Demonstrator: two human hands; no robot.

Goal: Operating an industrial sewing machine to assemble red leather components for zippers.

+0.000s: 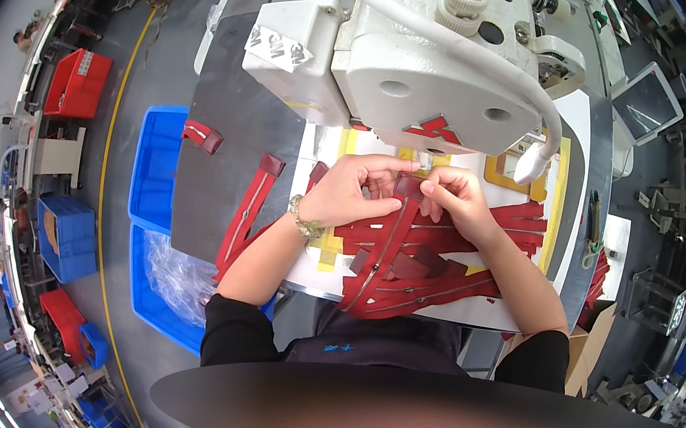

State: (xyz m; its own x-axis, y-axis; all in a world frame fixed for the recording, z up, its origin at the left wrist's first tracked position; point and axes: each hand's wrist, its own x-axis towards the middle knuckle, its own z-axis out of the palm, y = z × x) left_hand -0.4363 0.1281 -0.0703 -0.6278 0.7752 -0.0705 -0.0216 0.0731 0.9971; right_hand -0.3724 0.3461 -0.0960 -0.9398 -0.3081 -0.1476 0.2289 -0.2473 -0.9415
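Here's the wide counter (222, 111), the white sewing machine (438, 84) looming over it, blue bins (142, 162) off to the machine's left, red zipper strips (460, 242) heaped on its near side, one held strip (382, 249) there too, left hand (348, 193) and right hand (465, 204) both pinching its maroon end tab (408, 186)

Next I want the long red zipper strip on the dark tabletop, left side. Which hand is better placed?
Likely the left hand: it is nearer that zipper strip. The right hand is farther off and would probably have to reach across the left. Both are at a dark red tab.
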